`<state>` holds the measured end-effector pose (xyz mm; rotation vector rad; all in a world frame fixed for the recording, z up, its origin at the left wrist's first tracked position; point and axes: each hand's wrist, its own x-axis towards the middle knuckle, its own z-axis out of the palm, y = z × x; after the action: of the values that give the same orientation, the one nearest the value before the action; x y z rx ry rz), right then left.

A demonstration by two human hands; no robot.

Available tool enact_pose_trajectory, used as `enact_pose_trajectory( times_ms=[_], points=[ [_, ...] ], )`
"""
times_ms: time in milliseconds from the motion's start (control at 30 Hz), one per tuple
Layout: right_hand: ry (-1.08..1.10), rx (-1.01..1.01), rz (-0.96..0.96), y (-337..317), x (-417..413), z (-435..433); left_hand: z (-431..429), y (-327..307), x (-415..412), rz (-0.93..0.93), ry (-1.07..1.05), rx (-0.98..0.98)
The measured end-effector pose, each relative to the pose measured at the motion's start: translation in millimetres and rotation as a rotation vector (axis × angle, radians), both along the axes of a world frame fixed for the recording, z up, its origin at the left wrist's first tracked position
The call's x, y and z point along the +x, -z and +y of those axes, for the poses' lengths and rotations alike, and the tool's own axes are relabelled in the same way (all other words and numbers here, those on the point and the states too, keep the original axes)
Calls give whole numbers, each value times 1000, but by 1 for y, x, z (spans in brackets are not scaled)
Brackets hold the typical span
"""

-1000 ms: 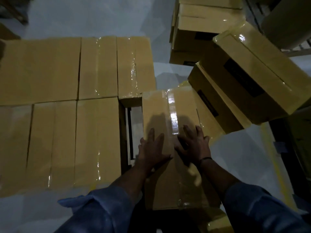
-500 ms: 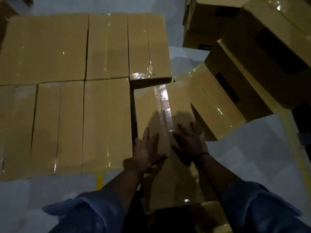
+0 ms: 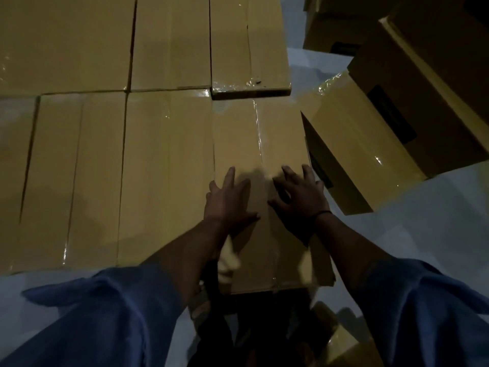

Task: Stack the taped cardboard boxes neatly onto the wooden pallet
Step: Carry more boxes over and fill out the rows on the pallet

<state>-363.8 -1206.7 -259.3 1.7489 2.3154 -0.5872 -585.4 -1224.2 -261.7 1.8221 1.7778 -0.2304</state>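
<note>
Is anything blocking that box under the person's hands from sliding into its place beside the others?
Nothing visible does. Both the left hand and right hand lie flat on the box, with its left side along the neighbouring box. Its far end meets the back-row box.

Dim, yellowish indoor light with heavy grain and soft detail. Both hands, the left hand point(image 3: 227, 201) and the right hand point(image 3: 300, 197), read as dark shapes and throw blurred shadows forward onto the taped cardboard box point(image 3: 260, 144) beneath them. Small white glints shine on clear packing tape point(image 3: 258, 128) ahead of the fingers. Nearer than the hands, the blue sleeves point(image 3: 111, 313) are smeared and stretched by wide-angle distortion.
</note>
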Motion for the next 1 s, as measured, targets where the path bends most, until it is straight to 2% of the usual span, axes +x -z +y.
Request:
enact_pose_trajectory(
  times_ms=[133,300,467,667,867,1000],
  points=[
    [1,17,16,35,4,24,18,24,-3,-63,-19,1],
    [-74,-94,-81,70,2,34,18,46,4,37,149,-14],
    [-89,-127,-98,69,-1,29,-12,50,12,105,189,-108],
    [-113,-165,-98,59,-6,-25,-61,49,-5,198,320,-127],
    [-165,-252,-215,61,-11,-97,-100,58,-31,220,401,-78],
    [-94,-269,-239,62,-9,-116,-106,62,-37,223,430,-24]
  ],
)
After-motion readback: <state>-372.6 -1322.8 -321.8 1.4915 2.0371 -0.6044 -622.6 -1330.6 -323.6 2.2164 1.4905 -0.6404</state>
